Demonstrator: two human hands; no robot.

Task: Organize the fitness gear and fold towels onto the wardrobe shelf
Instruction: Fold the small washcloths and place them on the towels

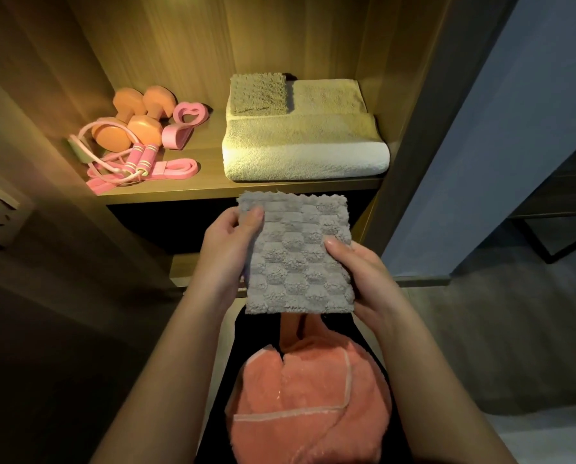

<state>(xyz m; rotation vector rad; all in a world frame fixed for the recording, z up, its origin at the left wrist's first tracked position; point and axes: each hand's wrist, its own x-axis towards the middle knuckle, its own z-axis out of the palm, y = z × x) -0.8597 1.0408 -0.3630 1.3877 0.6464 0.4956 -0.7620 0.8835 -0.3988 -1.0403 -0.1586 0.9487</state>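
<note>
1. Lying nearest, a coral towel (310,406) sits bunched and unfolded in the person's lap, waiting its turn.
2. Above it, the left hand (226,252) pinches the far left corner of a grey checked towel (300,256), thumb on top and fingers underneath.
3. The right hand (363,276) grips the same towel at its right edge, thumb pressed on the upper face. The cloth is already folded into a small flat rectangle, held in the air just in front of the wardrobe shelf (179,192) and below its front edge.
4. On the shelf's right half lies a large white towel (306,152), folded, with a small folded towel (258,93) on its back left corner.
5. The left half carries the fitness gear: orange dumbbells (136,118), a pink skipping rope (139,159), a flat pink band (176,169) and a pink heart-shaped piece (188,120), close together.
6. My reading: the folding of this towel looks finished and placing is the step in hand. The next move calls for lifting it over the shelf edge, keeping the fold flat, and setting it on the white towel, likely beside the small one.
</note>
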